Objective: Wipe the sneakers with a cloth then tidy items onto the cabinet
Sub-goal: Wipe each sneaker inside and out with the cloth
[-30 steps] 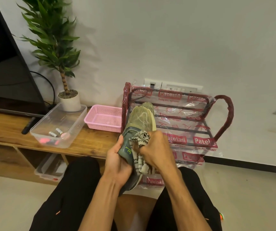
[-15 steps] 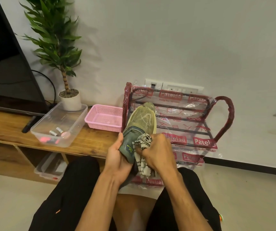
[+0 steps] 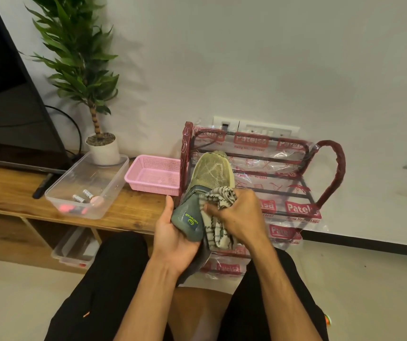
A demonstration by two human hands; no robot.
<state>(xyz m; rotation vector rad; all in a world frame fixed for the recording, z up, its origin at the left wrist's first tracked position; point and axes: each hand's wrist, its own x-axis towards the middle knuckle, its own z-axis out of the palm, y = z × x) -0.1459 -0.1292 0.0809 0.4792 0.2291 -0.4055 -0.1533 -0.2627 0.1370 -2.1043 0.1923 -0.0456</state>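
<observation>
A person sits facing a low wooden cabinet (image 3: 3, 190) with a sneaker (image 3: 211, 173) raised over the lap, its olive mesh toe pointing away toward the wall and its grey heel part turned toward the camera. The left hand (image 3: 173, 239) cradles the heel from below, its fingers (image 3: 198, 257) curled under the sole and the thumb lying up along the near side, so it is clamped on the shoe. The right hand (image 3: 238, 217) has its fingers bunched tight around a black-and-white patterned cloth (image 3: 219, 195), pressing it against the sneaker's collar while the loose end hangs down beside the heel. Just behind the shoe stands a metal shoe rack (image 3: 331, 168) wrapped in printed plastic, on the floor next to the cabinet's end. On the cabinet top sit a pink basket (image 3: 153, 187) touching the rack's side, a clear tub (image 3: 114, 179) holding 2 batteries (image 3: 84, 196) and some small pink items, a potted plant (image 3: 104, 151) behind the tub, and a dark TV (image 3: 8, 107) at the far left.
</observation>
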